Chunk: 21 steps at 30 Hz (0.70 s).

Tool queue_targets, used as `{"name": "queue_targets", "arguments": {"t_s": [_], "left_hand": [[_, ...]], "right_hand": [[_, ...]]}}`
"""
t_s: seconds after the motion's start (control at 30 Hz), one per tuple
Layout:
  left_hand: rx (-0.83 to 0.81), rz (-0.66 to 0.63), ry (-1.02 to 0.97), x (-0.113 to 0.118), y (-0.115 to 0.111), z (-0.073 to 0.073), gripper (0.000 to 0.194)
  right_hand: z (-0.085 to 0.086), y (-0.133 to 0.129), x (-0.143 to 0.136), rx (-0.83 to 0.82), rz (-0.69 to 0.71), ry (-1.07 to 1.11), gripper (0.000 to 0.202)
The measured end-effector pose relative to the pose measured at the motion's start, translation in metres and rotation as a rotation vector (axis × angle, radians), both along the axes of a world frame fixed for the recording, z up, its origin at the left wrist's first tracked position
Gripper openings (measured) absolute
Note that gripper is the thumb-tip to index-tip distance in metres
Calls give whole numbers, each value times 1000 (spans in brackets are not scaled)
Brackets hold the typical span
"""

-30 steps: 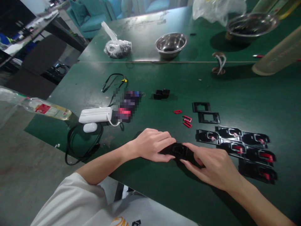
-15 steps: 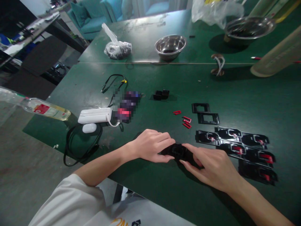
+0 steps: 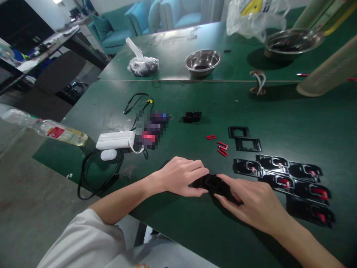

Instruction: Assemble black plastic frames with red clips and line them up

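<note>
Between my two hands is a black plastic part (image 3: pixel 212 183), low over the green table's near side. My left hand (image 3: pixel 184 176) is closed on its left end, thumb below and fingers above. The right end is pinched by my right hand (image 3: pixel 248 195). Its underside and both ends are hidden by my fingers. Right of my right hand lie several similar black plastic parts (image 3: pixel 279 181) with red pieces in them. Beyond my hands are two black rectangular frames (image 3: pixel 248 145) and a few small red clips (image 3: pixel 222 147). Farther back sit small black pieces (image 3: pixel 192 116).
To the left are a white power bank (image 3: pixel 115 140), an earbud case (image 3: pixel 108 155), a blurred phone (image 3: pixel 153 130), a black cable (image 3: pixel 83 186) and an oil bottle (image 3: pixel 61 132). Steel bowls (image 3: pixel 202 63), a knotted plastic bag (image 3: pixel 143 66) and a beige cylinder (image 3: pixel 329 72) stand farther off.
The whole view has shifted slightly, so the tabletop things appear a little lower. Both hands keep the same grip on the black plastic part.
</note>
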State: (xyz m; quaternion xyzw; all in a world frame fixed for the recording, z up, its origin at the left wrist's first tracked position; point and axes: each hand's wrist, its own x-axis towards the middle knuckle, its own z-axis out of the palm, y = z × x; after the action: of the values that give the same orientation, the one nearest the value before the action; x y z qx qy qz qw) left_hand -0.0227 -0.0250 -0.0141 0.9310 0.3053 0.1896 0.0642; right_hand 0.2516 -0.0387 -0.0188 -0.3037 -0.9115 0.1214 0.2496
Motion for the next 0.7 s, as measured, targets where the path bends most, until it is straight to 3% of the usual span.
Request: {"name": "queue_targets", "arguments": {"t_s": [0.1,0.27,0.47,0.7], "left_hand": [[-8,-5,3,0,0,1,42],[-12,-14,-2,0,1,3,61],[52,-43,-16,2,0,1,40],[97,-43,-63,4,-1,0,37]], "right_hand": [[-1,0,1,6,3,8,30],[-2,1,0,11,12,17,31],[-3,1,-1,27,3,30,29],[-3,1,0,37,15,19,30]]}}
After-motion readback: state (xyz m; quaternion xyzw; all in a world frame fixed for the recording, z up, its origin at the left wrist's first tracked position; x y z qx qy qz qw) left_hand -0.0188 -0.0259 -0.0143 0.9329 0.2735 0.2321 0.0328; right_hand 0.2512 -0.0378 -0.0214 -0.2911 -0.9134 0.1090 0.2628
